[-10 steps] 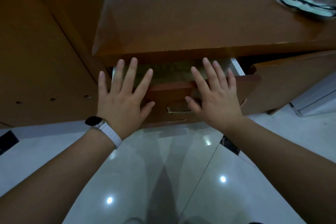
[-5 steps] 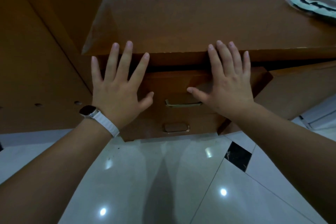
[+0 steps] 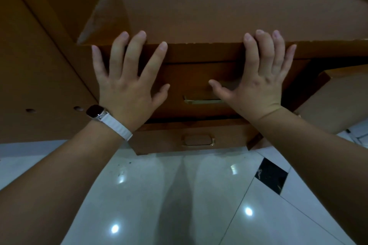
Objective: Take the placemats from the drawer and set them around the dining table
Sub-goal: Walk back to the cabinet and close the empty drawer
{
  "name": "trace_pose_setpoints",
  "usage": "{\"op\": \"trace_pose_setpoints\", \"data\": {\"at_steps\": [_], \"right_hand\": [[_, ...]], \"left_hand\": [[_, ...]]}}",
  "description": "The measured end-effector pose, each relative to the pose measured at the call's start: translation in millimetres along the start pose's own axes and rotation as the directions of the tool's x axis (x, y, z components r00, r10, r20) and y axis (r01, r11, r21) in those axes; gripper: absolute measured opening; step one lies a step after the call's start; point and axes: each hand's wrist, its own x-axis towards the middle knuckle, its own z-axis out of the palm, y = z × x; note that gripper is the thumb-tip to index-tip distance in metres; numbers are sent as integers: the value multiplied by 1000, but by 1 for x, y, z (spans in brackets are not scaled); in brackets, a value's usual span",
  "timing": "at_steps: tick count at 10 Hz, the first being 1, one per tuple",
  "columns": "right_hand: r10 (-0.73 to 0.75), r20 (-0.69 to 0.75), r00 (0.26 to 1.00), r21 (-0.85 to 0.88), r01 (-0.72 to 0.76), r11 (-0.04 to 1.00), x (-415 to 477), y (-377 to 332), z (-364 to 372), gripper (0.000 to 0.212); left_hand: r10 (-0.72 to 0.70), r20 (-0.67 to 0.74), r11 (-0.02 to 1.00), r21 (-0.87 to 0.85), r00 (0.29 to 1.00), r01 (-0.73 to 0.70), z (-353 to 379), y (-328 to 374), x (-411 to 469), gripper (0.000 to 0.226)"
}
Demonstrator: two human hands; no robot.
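Left grip (image 3: 127,87) and right grip (image 3: 260,85): flat, fingers spread, holding nothing, pressed on drawer (image 3: 189,75) front. Drawer looks closed; placemats unseen, probably inside. Likely light, floppy; lift by edges. Rigid drawer: pull by handle (image 3: 199,102).

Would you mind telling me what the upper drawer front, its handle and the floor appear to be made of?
The upper drawer front looks like wood or veneer, orange-brown with a smooth, low-sheen surface; no grain shows. Its handle looks like brass-coloured metal, glinting along its edge. The floor looks like glossy pale tile, mirroring lights, with thin joint lines.
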Motion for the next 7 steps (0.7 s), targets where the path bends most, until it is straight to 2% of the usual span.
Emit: {"op": "trace_pose_setpoints", "data": {"at_steps": [1,3,4,5,7], "right_hand": [[7,19,1000,0,-7,1000,-1,-1,-2,90],[18,58,998,-8,-18,1000,-1,-5,-13,88],[23,185,982,-7,-22,1000,1,-7,-32,86],[17,391,920,-55,5,998,6,-10,-61,88],[36,574,818,4,-46,999,18,-16,-119,78]], "left_hand": [[-15,-11,1000,8,1000,15,-1,3,-1,74],[-93,68,994,-46,993,96,-14,14,3,72],[-107,170,989,-82,980,122,-29,16,5,76],[-87,310,983,-125,947,131,-51,16,12,80],[-31,506,974,-177,862,139,-106,4,33,72]]}}
